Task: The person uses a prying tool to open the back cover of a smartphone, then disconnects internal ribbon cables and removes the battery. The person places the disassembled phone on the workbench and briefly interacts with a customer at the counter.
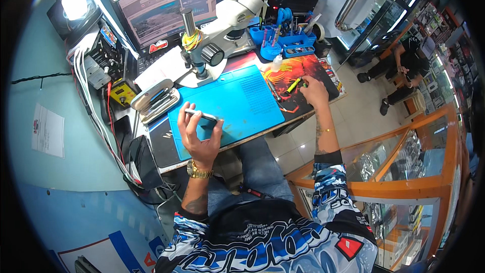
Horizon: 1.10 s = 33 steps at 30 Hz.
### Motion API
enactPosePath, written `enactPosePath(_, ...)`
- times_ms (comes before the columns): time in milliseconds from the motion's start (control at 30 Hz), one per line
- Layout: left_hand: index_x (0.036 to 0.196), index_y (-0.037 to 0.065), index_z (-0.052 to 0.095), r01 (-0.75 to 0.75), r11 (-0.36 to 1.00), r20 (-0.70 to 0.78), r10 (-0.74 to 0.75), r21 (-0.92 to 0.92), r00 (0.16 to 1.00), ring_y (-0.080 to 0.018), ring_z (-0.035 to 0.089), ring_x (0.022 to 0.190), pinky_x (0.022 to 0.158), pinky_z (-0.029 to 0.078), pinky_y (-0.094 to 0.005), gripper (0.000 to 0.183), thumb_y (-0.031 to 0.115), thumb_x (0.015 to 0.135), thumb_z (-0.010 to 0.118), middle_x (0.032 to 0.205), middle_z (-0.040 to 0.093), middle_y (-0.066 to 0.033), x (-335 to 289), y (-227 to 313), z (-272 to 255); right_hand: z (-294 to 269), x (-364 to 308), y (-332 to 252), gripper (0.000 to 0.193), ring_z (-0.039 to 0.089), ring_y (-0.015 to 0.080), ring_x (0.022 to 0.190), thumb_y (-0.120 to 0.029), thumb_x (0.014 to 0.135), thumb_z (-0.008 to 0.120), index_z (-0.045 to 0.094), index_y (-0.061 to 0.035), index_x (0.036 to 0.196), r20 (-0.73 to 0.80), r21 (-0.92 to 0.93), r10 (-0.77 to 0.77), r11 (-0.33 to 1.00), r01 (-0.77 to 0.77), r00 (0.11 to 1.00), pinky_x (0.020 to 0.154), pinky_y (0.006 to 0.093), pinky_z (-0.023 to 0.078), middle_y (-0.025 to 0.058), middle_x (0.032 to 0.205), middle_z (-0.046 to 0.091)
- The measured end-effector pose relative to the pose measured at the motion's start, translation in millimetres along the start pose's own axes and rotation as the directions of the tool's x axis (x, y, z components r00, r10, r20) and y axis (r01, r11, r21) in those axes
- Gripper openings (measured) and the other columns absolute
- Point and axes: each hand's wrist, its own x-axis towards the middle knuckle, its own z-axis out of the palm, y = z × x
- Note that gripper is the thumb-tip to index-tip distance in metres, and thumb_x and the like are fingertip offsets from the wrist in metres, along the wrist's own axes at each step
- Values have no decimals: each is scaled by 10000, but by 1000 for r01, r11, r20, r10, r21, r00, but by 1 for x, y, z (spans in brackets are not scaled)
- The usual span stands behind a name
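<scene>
so the left grip (202, 139) is pinching a phone (201, 115) by its edges over the blue mat (214, 93), probably sparing its faces; right grip (315, 92) is sitting part-curled by the yellow-green tool (293, 85), can't tell if it's holding anything

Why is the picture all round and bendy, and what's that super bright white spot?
Head view: the wide fisheye lens leaves black corners and curves the orange wooden frame at right; also in the head view, the lamp at upper left is so bright it washes out to white, and the floor shows shiny glints.
</scene>
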Motion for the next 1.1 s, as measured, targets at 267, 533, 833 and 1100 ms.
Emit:
enactPosePath(267,1345,44,517,-27,1000,10,27,4,1000,-436,604,1262,991,561,-474,654,32,785,855,1454,468,-312,2,2,-1,-19,13,-22,413,684,334,1140,-248,807,756,734,-169,1212,110,-114,63,992,-50,992,958,459,543,138,1188,739)
enactPosePath(533,1346,37,514,-4,1000,9,4,7,1000,-433,605,1266,981,562,-471,665,27,776,856,1460,473,-308,1,1,0,-12,25,16,613,699,361,1081,-279,753,732,671,-102,1337,230,-33,-125,990,136,965,913,446,551,161,1136,746)
enactPosePath(833,1353,55,469,36,999,-23,-37,-13,999,-433,609,1263,971,567,-453,710,31,764,864,1464,466,-319,-3,4,-1,11,-62,-27,723,551,151,644,-34,898,724,436,-68,1560,-506,439,-98,826,353,857,660,307,502,69,852,630)
enactPosePath(1100,1326,70,470,29,1000,-7,-29,-1,1000,-443,618,1249,984,570,-479,727,72,742,901,1415,506,-337,2,5,-6,19,-90,-31,183,690,153,762,-114,975,705,706,2,1116,-262,729,68,668,151,963,678,282,543,77,868,732)
